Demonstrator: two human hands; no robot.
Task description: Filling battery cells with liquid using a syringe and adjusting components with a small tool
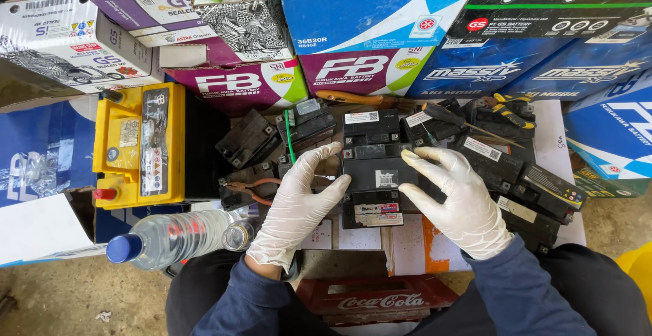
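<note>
Stacked cardboard boxes (pixel 380 16) back a yellow battery (pixel 139 146) and a clear bottle (pixel 176 236), while the left hand (pixel 297 203) and right hand (pixel 454 200) press curled fingers against a small black battery's (pixel 377 173) sides, best gripped evenly and level.

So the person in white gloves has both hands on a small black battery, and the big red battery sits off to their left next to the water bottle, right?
Not quite: the big battery is yellow, not red; only a small cap on it is red. The head view shows it. The rest holds: the left hand and right hand, both in white gloves, rest on a small black battery, and the water bottle lies beside the yellow one.
</note>
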